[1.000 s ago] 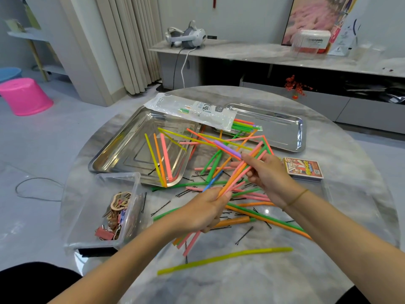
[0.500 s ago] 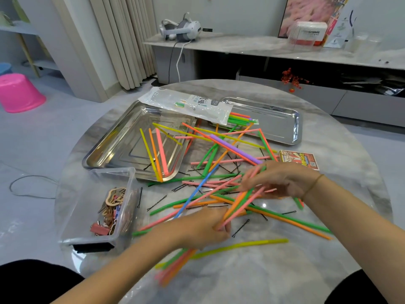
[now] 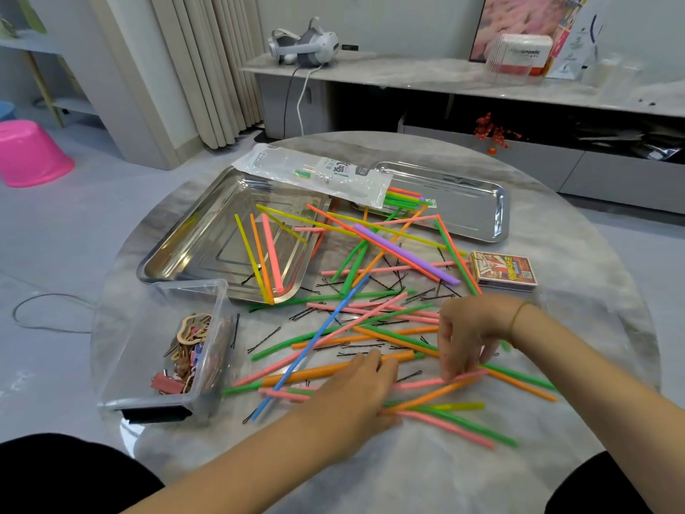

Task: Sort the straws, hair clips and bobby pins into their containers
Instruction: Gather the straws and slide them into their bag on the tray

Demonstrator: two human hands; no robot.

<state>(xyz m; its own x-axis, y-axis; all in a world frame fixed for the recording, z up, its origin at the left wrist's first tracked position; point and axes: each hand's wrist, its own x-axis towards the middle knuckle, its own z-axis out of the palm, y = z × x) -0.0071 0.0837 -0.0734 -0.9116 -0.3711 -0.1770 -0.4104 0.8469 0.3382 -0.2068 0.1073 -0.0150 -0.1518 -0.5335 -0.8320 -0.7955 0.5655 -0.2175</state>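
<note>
Head view: left hand [image 3: 356, 393] lies palm down, fingers loosely straight, pressing the scattered straws [image 3: 315, 373] at the table's near centre and grasping none. Right hand [image 3: 469, 333] arches just right of it, fingertips dipping onto a pink straw [image 3: 422, 383]; I cannot tell whether it pinches.

Home living room, curtains [image 3: 207, 64], low media console [image 3: 463, 74], round table [image 3: 556, 458]

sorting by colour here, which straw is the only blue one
The thin blue straw, lying diagonally with its lower end near the clear box. It is slimmer than most of the others and crosses the thick orange straw.
</note>
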